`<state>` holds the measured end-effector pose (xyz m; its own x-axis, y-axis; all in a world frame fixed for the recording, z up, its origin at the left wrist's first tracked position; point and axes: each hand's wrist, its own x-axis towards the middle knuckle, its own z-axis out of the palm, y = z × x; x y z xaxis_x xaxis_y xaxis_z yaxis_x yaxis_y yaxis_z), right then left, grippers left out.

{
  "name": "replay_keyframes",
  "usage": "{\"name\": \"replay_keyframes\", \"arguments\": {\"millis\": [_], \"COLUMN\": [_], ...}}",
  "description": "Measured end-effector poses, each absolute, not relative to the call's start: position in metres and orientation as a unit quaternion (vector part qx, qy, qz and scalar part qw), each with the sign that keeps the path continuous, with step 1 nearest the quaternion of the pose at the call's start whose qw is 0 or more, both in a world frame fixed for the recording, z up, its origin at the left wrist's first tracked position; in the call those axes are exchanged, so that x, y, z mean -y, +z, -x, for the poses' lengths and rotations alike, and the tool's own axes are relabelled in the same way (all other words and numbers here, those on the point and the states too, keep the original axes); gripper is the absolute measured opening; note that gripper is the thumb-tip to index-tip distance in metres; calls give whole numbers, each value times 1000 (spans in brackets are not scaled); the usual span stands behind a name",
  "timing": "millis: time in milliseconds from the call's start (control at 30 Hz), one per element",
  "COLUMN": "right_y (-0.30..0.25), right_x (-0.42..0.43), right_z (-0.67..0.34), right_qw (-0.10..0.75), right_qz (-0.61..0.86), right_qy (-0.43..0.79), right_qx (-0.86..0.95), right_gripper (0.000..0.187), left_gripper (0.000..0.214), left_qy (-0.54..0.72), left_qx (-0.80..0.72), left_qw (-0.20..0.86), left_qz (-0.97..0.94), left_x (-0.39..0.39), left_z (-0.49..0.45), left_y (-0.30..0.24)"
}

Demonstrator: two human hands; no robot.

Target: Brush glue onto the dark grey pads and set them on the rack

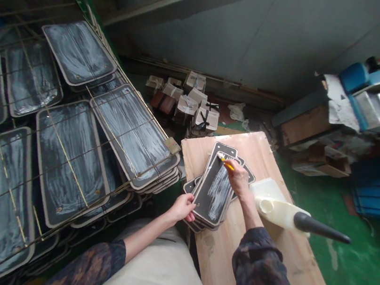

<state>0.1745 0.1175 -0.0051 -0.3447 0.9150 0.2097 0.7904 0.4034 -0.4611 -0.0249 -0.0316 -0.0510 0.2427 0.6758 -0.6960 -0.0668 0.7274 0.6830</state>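
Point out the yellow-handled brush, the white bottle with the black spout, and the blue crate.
Yellow-handled brush (pixel 227 164): head view, on its yellow handle.
White bottle with the black spout (pixel 280 210): head view, on its white body.
Blue crate (pixel 375 191): head view, on its side wall.

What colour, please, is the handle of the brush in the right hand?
The brush handle is yellow, best seen in the head view.

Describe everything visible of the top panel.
The top panel is a dark rounded rectangle with a pale border, streaked white mostly along its right side. It lies flat on a stack of panels. The left hand touches its near left corner; the right hand holds a brush at its far end. Material unclear.
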Motion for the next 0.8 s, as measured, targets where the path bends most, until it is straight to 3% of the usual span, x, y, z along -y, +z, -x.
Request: {"name": "replay_keyframes", "arguments": {"millis": [400, 633, 800], "right_y": [24, 28, 24], "right_x": [32, 56, 30], "right_z": [-175, -200, -199], "right_qw": [188, 202, 324], "right_qz": [471, 501, 569], "right_qy": [384, 484, 421], "right_qx": [771, 688, 628], "right_gripper": [21, 20, 24], "left_gripper": [13, 13, 10], "left_qy": [244, 245, 235], "left_qx": [-555, -561, -560], "left_qw": [753, 750, 751], "left_qz": [-255, -251, -259], "left_x": [32, 33, 32], "left_z": [26, 24, 25], "left_y": [-48, -49, -45]}}
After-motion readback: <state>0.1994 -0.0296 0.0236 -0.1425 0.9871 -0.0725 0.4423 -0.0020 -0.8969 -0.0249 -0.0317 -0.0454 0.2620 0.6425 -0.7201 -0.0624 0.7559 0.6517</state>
